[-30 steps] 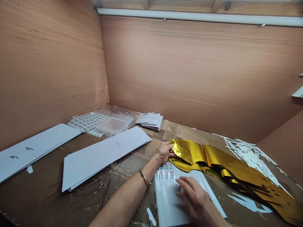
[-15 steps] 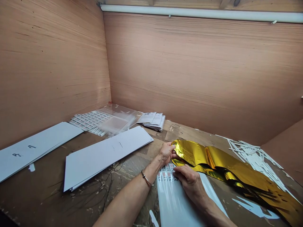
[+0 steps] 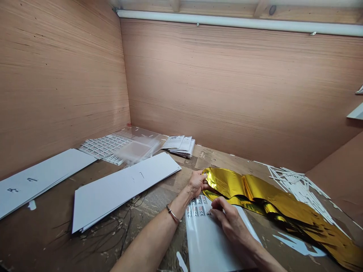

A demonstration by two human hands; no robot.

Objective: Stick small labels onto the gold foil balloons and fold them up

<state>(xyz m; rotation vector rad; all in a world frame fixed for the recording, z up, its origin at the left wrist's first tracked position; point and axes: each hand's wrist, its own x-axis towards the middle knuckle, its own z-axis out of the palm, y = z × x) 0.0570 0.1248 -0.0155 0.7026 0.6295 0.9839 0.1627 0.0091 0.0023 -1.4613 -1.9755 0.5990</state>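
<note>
The end of a long gold foil strip (image 3: 227, 181) is pinched in my left hand (image 3: 196, 183), its fingers closed at the strip's left tip. Just below lies a glossy white sheet (image 3: 210, 241) with rows of small printed stickers (image 3: 195, 208) along its top. My right hand (image 3: 227, 217) hovers at the right edge of those stickers, thumb and forefinger curled together. Whatever sits between its fingertips is too small to make out. From my left hand the foil runs in loose layers to the lower right.
Stacks of long white card (image 3: 124, 192) lie on the left of the brown table (image 3: 164, 204). Behind are more sticker sheets (image 3: 103, 147), clear plastic bags (image 3: 138, 147) and printed leaflets (image 3: 180, 143). White sticks (image 3: 297, 185) spread at the right. Wooden walls (image 3: 227, 83) enclose the table.
My right hand has shifted slightly down from the sticker rows, its fingers curled more. The left hand still holds the foil end. The whole view has turned a little.
</note>
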